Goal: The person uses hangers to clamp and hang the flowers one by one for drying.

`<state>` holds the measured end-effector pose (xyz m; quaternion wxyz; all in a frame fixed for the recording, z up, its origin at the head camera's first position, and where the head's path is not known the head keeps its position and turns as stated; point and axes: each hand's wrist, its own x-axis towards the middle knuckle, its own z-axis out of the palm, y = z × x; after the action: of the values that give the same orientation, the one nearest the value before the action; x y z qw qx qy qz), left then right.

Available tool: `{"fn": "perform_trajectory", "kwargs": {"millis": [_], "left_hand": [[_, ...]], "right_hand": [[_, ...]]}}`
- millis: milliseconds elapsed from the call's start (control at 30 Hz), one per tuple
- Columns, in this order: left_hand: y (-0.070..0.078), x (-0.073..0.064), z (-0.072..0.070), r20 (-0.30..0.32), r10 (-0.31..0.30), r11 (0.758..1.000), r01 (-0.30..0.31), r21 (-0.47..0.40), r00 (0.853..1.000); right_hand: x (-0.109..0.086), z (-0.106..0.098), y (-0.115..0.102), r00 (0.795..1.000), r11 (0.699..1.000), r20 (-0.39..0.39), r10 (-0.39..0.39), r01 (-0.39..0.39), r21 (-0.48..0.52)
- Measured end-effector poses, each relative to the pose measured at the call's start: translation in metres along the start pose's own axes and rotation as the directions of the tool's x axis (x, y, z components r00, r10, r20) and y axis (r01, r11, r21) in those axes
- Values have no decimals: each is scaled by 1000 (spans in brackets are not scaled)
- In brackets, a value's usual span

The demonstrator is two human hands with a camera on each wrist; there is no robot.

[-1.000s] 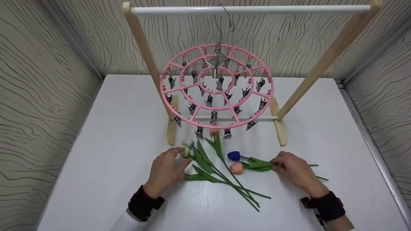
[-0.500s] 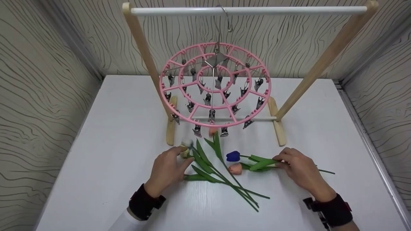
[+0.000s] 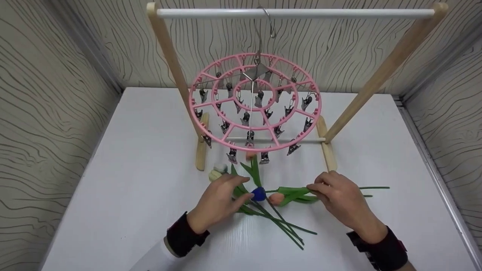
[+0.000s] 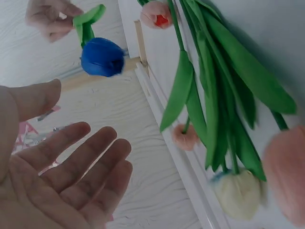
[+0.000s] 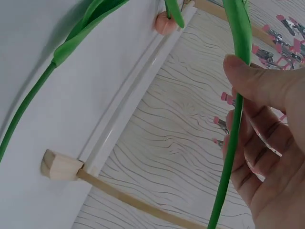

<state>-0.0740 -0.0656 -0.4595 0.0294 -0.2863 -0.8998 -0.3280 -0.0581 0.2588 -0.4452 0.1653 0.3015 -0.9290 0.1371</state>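
My right hand point(image 3: 342, 201) pinches the green stem of a blue tulip point(image 3: 258, 194) between thumb and fingers, its head pointing left. In the right wrist view the stem point(image 5: 231, 148) hangs down past the fingers, raised off the table. My left hand point(image 3: 220, 201) is spread with thumb and fingers apart, close beside the blue head. Nothing lies in that palm in the left wrist view. A peach tulip point(image 3: 276, 198) lies on the table below the blue one. Under and beyond my left hand are a cream tulip point(image 3: 214, 175) and a whitish tulip point(image 3: 220, 168), their stems crossing toward the front right.
A pink round clip hanger point(image 3: 236, 149) with many metal clips hangs from the white bar point(image 3: 324, 13) of a wooden-legged rack above the flowers. Another peach tulip point(image 3: 250, 155) lies under its front edge. A rack foot point(image 3: 329, 156) stands beyond my right hand.
My right hand has lifted the blue tulip and brought it left across the other stems. My left hand has left the cream tulip and moved right toward the blue head.
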Motion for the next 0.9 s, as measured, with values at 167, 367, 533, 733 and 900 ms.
{"fn": "perform_trajectory", "kwargs": {"millis": [167, 367, 533, 733, 900], "left_hand": [[10, 6, 5, 56, 29, 999, -28, -19, 998], [19, 9, 13, 114, 69, 997, -71, 17, 991], [26, 13, 19, 166, 78, 995, -87, 51, 983], [31, 19, 22, 202, 108, 991, -121, 56, 974], [32, 22, 22, 196, 150, 987, -158, 24, 969]], "right_hand": [[8, -1, -12, 998, 998, -31, -59, 57, -39], [13, 0, -20, 993, 991, -40, -110, 107, -81], [18, 2, -28, 987, 981, -22, -159, 156, -112], [22, 1, -39, 982, 976, 0, -191, 190, -108], [25, 1, -45, 979, 976, -7, -202, 201, -79]]}}
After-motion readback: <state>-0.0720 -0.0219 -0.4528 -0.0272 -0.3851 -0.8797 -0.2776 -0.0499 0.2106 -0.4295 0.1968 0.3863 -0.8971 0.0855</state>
